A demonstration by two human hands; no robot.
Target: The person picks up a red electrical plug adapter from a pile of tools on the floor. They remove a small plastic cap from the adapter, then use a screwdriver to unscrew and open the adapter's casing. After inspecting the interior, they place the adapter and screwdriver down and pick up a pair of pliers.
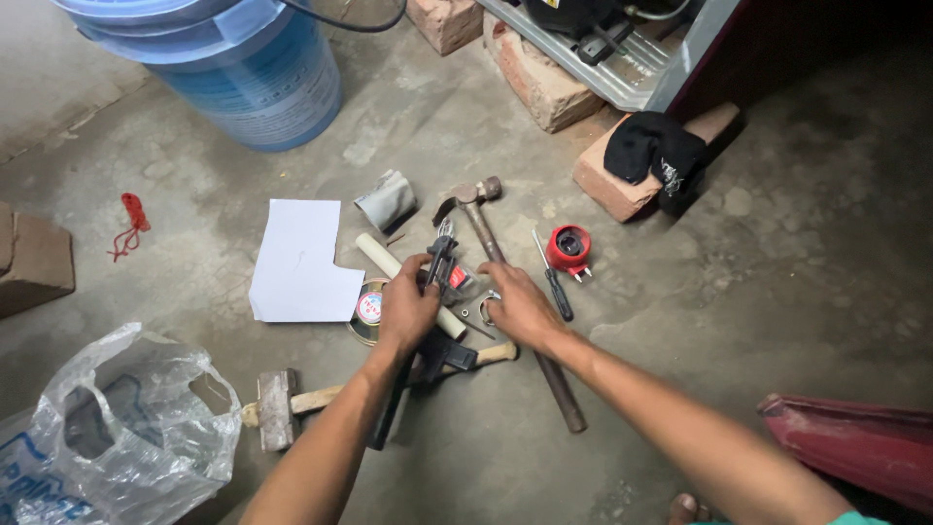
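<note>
My left hand (pixel 405 309) grips a pair of dark pliers (pixel 440 255) whose jaws point away from me, over a pile of tools on the concrete floor. My right hand (pixel 518 305) rests beside it with fingers curled on a small metal ring (pixel 489 303); whether it grips the ring is unclear. A claw hammer (pixel 478 209) with a long rusty handle lies under my right wrist. A pale rod (pixel 381 255) and a round tin (pixel 367 309) lie under my left hand. A small screwdriver (pixel 552 277) sits just right of my right hand.
A white paper sheet (pixel 299 261) lies to the left, a mallet (pixel 277 408) nearer me, a clear plastic bag (pixel 126 428) at bottom left. A blue barrel (pixel 243 73) stands at the back, bricks (pixel 544 83) and black cloth (pixel 656 146) behind, a red plug (pixel 570 248) nearby.
</note>
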